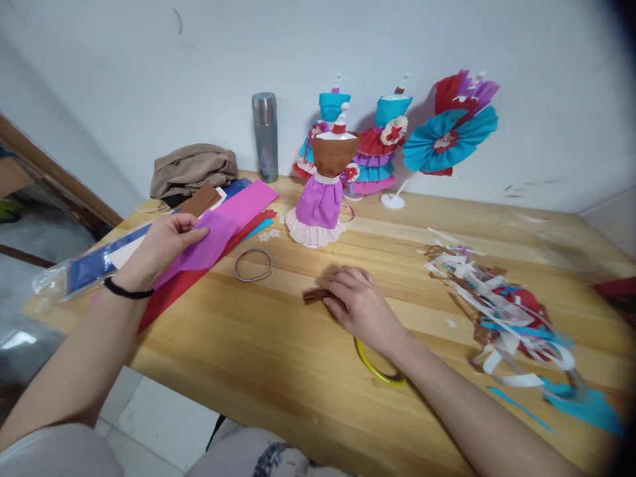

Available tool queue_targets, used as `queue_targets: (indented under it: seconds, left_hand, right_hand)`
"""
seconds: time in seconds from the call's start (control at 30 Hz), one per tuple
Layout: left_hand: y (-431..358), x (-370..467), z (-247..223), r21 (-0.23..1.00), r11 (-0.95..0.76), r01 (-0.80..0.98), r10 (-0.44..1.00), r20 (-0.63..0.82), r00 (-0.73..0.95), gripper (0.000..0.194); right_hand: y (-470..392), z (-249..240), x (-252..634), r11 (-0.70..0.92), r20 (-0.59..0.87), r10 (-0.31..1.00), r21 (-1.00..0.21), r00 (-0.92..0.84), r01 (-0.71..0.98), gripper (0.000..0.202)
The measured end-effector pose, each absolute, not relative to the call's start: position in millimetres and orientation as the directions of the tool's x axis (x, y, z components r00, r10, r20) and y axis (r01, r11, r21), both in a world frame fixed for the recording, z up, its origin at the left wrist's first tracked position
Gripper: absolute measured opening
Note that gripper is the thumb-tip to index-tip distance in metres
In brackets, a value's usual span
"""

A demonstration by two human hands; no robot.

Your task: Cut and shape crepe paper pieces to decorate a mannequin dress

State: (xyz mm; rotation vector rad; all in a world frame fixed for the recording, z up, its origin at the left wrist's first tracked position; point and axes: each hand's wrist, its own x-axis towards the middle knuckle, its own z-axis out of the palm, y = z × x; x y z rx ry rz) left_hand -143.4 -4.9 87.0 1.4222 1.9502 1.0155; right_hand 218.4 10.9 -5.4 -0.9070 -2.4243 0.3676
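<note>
My left hand (pixel 173 242) pinches the edge of a purple crepe paper sheet (pixel 213 242) lifted over a pile of coloured paper at the left. On the table in the middle, my right hand (pixel 355 301) has its fingers closed over a small folded brown paper piece (pixel 314 296); part of that piece is hidden by the fingers. Beneath my right wrist lies a yellow ring-shaped thing (pixel 372 371), partly covered by the forearm. Ahead stands a small paper dress on a stand (pixel 322 199), with a brown top, purple skirt and white ruffle.
Behind it are more paper dresses (pixel 380 142) and a blue paper fan flower (pixel 450 142). A grey flask (pixel 265 136) and brown cloth (pixel 193 169) stand by the wall. A tape ring (pixel 269 265) lies mid-table. Paper scraps (pixel 517 318) heap at the right.
</note>
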Motion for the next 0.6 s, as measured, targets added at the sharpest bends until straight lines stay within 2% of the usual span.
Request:
queue_targets:
  seconds: [0.03, 0.1, 0.2, 0.27, 0.33, 0.4, 0.5, 0.6]
  left_hand:
    - [-6, -131, 90, 0.896, 0.108, 0.431, 0.959, 0.02, -0.281, 0.026]
    - [-8, -100, 91, 0.982, 0.077, 0.17, 0.984, -0.047, -0.173, 0.029]
    - [-7, -49, 78, 0.988, 0.154, -0.033, 0.988, -0.154, 0.004, 0.036]
    - [-4, -19, 65, 0.974, 0.181, -0.138, 0.98, -0.166, 0.114, 0.038]
    - [-1, 6, 55, 0.95, 0.249, -0.186, 0.94, -0.192, 0.282, 0.039]
    - [4, 24, 48, 0.935, 0.275, -0.225, 0.921, -0.189, 0.341, 0.036]
    - [11, 41, 43, 0.908, 0.32, -0.271, 0.897, -0.198, 0.396, 0.03]
    - [18, 51, 38, 0.878, 0.379, -0.293, 0.88, -0.244, 0.408, 0.032]
  right_hand:
    - [11, -3, 219, 0.723, 0.383, 0.684, -0.466, -0.62, 0.509, 0.026]
    - [10, 4, 219, 0.658, 0.38, 0.733, -0.607, -0.564, 0.446, 0.037]
    - [8, 14, 218, 0.43, 0.273, 0.835, -0.866, -0.477, 0.257, 0.052]
    - [7, 20, 216, 0.247, 0.181, 0.869, -0.965, -0.46, 0.087, 0.063]
    - [6, 24, 213, 0.101, 0.12, 0.871, -0.993, -0.477, -0.066, 0.067]
    - [7, 26, 212, -0.032, 0.052, 0.874, -0.986, -0.482, -0.164, 0.063]
    - [11, 28, 215, -0.201, -0.085, 0.898, -0.952, -0.431, -0.23, 0.057]
    - [19, 28, 221, -0.244, -0.146, 0.922, -0.938, -0.359, -0.246, 0.056]
